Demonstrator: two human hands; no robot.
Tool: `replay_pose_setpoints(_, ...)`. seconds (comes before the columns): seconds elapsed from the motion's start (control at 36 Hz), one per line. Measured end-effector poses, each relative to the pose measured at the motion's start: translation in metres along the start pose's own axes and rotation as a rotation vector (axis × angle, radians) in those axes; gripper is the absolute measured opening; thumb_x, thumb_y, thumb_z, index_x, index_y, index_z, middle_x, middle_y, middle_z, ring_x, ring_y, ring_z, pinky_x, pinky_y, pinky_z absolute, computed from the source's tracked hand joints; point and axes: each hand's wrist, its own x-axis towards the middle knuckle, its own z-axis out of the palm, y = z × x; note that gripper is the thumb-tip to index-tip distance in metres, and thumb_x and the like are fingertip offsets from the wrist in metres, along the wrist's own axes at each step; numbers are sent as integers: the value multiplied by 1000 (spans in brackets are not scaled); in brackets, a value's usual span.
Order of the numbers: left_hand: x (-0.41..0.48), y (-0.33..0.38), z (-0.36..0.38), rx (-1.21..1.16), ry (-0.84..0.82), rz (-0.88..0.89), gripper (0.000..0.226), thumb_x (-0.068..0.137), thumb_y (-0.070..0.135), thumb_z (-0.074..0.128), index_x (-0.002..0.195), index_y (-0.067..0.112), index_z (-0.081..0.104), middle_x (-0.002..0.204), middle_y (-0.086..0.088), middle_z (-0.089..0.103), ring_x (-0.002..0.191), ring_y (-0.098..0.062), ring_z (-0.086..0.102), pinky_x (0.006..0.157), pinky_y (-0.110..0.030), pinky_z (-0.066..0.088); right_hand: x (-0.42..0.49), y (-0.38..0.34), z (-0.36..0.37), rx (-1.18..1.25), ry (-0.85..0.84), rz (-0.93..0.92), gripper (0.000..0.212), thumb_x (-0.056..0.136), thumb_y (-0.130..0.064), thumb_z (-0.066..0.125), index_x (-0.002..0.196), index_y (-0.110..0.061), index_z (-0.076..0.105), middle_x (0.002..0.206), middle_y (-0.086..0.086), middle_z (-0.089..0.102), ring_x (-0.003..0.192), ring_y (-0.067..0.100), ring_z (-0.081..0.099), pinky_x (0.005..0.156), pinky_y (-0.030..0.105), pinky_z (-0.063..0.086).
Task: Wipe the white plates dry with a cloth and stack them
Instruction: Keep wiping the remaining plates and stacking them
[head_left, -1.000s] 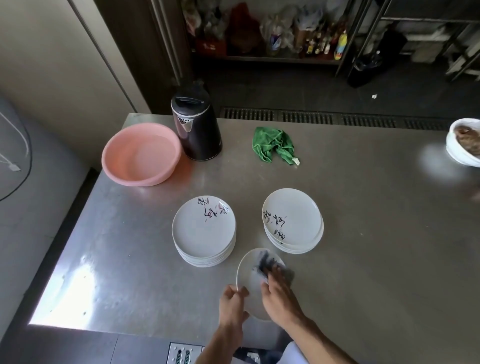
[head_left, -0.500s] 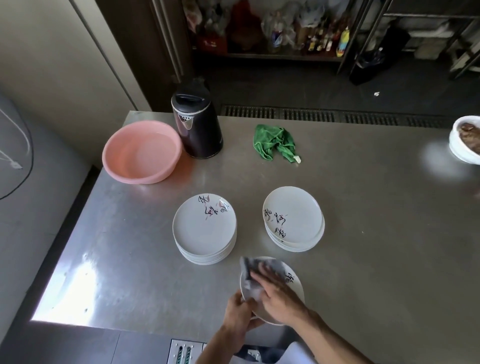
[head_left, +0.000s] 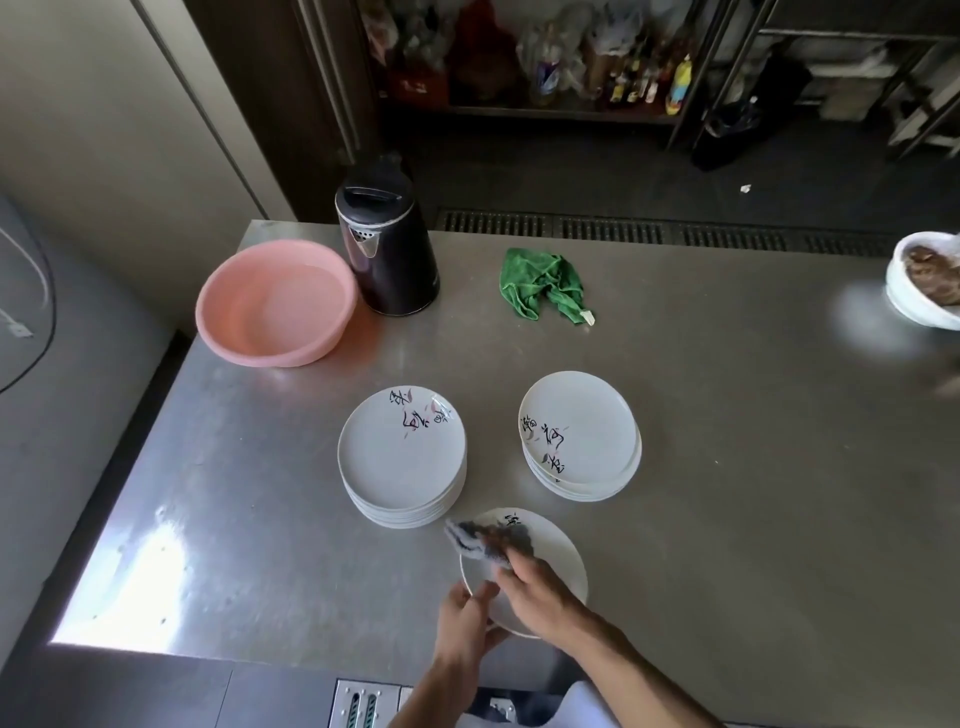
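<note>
At the near edge of the brushed steel table, the left hand is gripping the near-left rim of a round white ceramic plate with black brush lettering, fingers curled round it. The right hand is holding a rumpled grey cloth against the plate's face, fingers bent over it. Just beyond, a taller left stack of matching plates and a lower right stack are sitting apart. Farther back, a round pink plastic basin is standing just beside a black electric kettle, with a crumpled green cloth lying to their right.
</note>
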Motion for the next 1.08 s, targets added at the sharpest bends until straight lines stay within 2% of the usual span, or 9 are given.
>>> replay_pose_setpoints(0.08, -3, -3, 2, 18, -41, -33, 27, 95, 0, 54, 118, 7, 64, 107, -25, 74, 94, -36, 75, 72, -44, 63, 8, 19, -2, -281, -62, -45, 51, 101, -18, 40, 150, -33, 39, 162, -6, 25, 151, 10, 18, 120, 19, 7)
replay_pose_setpoints(0.22, -6, -2, 2, 30, -100, -70, 40, 90, -11, 46, 122, 4, 66, 105, -24, 74, 90, -32, 74, 74, -44, 62, 14, 35, -12, -659, 90, 179, 58, 98, -25, 41, 154, -27, 25, 166, 12, 10, 153, 26, 10, 122, 41, 6)
replay_pose_setpoints(0.39, -8, -2, 8, -35, -103, -37, 24, 96, -7, 56, 116, -1, 68, 99, -26, 76, 91, -39, 75, 75, -49, 63, 11, 15, 8, -463, -48, -63, 54, 103, -20, 36, 157, -23, 28, 167, 5, 11, 154, 18, 3, 119, 24, -8)
replay_pose_setpoints(0.56, -8, -5, 5, 2, -56, -35, 36, 91, -12, 48, 113, 9, 68, 96, -20, 75, 85, -32, 73, 64, -41, 62, 2, 29, -13, -777, 149, 245, 61, 95, -26, 40, 154, -19, 26, 163, 13, 20, 151, 28, 15, 122, 42, 10)
replay_pose_setpoints(0.78, 1, 19, 2, -66, -61, 39, 25, 100, 3, 51, 119, 1, 66, 96, -19, 78, 79, -25, 76, 63, -34, 61, -38, 6, -23, -601, -54, -186, 60, 98, -52, 36, 151, -23, 42, 161, -5, 32, 149, 10, 24, 121, 20, 4)
replay_pose_setpoints(0.83, 3, 27, 3, -56, -80, 69, 33, 101, 1, 49, 129, 13, 61, 101, -19, 77, 81, -27, 77, 63, -37, 61, -45, 2, -29, -651, -36, -236, 65, 93, -60, 45, 147, -24, 48, 155, -10, 41, 144, 8, 35, 121, 23, 15)
replay_pose_setpoints(0.94, 2, 33, 7, -113, -108, 39, 71, 102, 1, 47, 138, 58, 23, 96, -16, 78, 76, -26, 76, 62, -39, 62, -48, -11, -41, -709, 119, -353, 27, 95, -26, 55, 119, -26, 66, 118, -12, 67, 110, 13, 59, 100, 27, 42)
replay_pose_setpoints(1.03, 1, 37, 10, -2, -137, 116, 31, 105, 20, 53, 130, 37, 51, 91, -9, 79, 77, -25, 76, 65, -37, 61, -48, -19, -52, -575, 200, -369, 14, 88, -12, 61, 97, -18, 69, 96, -6, 69, 90, 16, 62, 82, 30, 51)
replay_pose_setpoints(1.08, -1, 42, 7, 123, -144, 211, 25, 100, 43, 59, 123, 33, 60, 81, -3, 71, 73, -18, 69, 65, -37, 61, -49, -24, -65, -423, 254, -315, 11, 88, -26, 56, 89, -22, 66, 84, -11, 66, 79, 13, 61, 71, 27, 48)
